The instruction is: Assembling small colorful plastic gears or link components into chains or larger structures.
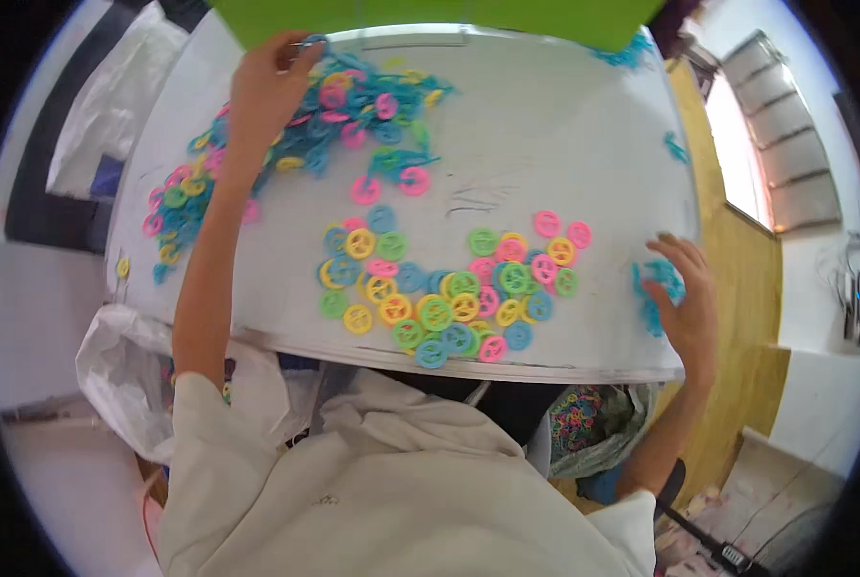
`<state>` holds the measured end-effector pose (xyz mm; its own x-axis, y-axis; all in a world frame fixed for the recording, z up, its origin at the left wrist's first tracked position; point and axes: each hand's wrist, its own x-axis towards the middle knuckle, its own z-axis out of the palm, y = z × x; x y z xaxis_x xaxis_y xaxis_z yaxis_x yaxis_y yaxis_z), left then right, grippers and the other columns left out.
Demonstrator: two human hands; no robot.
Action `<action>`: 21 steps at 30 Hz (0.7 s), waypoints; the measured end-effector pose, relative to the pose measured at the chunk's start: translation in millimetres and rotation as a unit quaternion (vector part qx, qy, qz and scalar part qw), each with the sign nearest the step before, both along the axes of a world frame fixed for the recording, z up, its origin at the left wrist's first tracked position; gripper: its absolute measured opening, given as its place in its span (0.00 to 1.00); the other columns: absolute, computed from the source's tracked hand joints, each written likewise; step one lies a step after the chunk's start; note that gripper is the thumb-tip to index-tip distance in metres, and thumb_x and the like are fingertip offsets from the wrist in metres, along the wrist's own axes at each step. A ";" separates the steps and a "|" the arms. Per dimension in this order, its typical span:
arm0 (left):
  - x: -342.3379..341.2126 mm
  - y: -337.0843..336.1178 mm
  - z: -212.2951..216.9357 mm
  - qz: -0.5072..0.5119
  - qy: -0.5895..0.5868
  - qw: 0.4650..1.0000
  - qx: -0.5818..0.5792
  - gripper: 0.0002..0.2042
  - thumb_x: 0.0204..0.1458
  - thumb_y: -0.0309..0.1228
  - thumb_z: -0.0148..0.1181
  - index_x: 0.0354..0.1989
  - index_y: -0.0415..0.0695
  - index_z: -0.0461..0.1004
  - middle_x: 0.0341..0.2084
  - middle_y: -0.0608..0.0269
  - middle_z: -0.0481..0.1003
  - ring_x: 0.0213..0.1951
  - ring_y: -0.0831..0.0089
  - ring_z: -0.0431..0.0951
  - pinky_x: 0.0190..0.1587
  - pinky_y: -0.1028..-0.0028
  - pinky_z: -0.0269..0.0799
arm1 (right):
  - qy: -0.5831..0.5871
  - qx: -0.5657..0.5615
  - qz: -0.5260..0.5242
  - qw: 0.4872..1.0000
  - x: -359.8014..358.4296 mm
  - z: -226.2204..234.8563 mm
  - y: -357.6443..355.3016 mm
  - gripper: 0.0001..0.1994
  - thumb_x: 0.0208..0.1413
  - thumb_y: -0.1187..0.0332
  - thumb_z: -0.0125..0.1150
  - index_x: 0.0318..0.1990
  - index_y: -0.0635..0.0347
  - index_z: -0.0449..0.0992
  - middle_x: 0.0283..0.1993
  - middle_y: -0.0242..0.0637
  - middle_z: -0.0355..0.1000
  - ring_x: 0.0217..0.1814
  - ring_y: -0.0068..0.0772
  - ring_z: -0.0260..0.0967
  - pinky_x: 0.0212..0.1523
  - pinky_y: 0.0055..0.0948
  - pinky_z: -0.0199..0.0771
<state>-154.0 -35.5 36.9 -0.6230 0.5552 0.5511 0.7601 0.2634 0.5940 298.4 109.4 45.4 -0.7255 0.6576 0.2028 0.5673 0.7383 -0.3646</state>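
Note:
My left hand [274, 85] reaches to the far left of the white table. Its thumb and fingers pinch a small blue plastic piece [311, 42] at the back of a large pile. That pile [329, 125] mixes blue plastic pieces with pink, yellow and green wheel-like discs. My right hand [687, 298] hovers at the right edge with fingers apart. Beside and partly under its fingertips lies a small heap of blue pieces [653, 313]. Between both hands, near the front edge, loose round discs [449, 313] in pink, yellow, green and blue are spread out.
The white table [564, 125] has a green panel [507, 14] along its back. More blue scraps [627, 53] lie at the far right corner. Below the front edge hang a white bag [127, 375] on the left and a bag of colourful pieces [584, 423] on the right.

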 end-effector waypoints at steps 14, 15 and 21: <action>85.7 -86.2 -15.1 -0.235 -0.157 0.900 -0.333 0.15 0.40 0.28 0.68 0.37 0.40 0.73 0.31 0.55 0.74 0.32 0.64 0.75 0.35 0.67 0.70 | 0.027 -0.003 -0.009 1.000 -19.2 -31.4 0.6 0.10 0.47 0.79 0.61 0.39 0.62 0.76 0.40 0.41 0.73 0.52 0.42 0.68 0.52 0.34 0.67; 87.4 -86.1 -20.3 -0.234 -0.156 0.900 -0.333 0.15 0.40 0.28 0.68 0.37 0.40 0.73 0.31 0.55 0.74 0.32 0.64 0.75 0.35 0.67 0.70 | 0.070 -0.053 -0.018 0.996 -23.7 -26.8 -2.5 0.09 0.49 0.79 0.60 0.40 0.62 0.76 0.40 0.38 0.73 0.49 0.36 0.69 0.50 0.30 0.67; 111.2 -66.3 -28.2 -0.237 -0.254 0.901 -0.262 0.12 0.42 0.23 0.66 0.36 0.40 0.73 0.31 0.59 0.72 0.32 0.72 0.75 0.35 0.73 0.73 | 0.206 -0.213 -0.030 0.955 -45.2 -23.5 4.2 0.08 0.57 0.76 0.56 0.43 0.63 0.75 0.39 0.30 0.72 0.41 0.19 0.67 0.44 0.19 0.67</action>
